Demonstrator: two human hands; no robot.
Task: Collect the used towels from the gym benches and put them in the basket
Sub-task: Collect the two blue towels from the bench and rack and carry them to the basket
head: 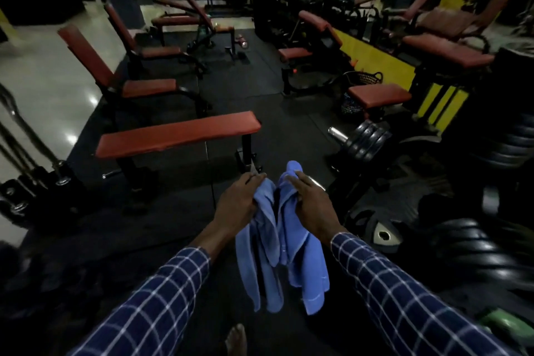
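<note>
fingers (254, 179) of both hands closed on the blue towels (281, 240); the basket (361, 78) lies ahead and right of the towels, nearer the right hand (313, 205).

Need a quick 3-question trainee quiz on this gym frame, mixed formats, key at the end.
1. True or false: only the left hand grips the blue towel.
2. The black mesh basket sits: A) beside the flat bench B) far right, behind a small red pad C) at the person's bare foot.
3. Fill in: the benches' padding is ____.

Key: 1 false, the right hand grips it too; 2 B; 3 red.
</note>
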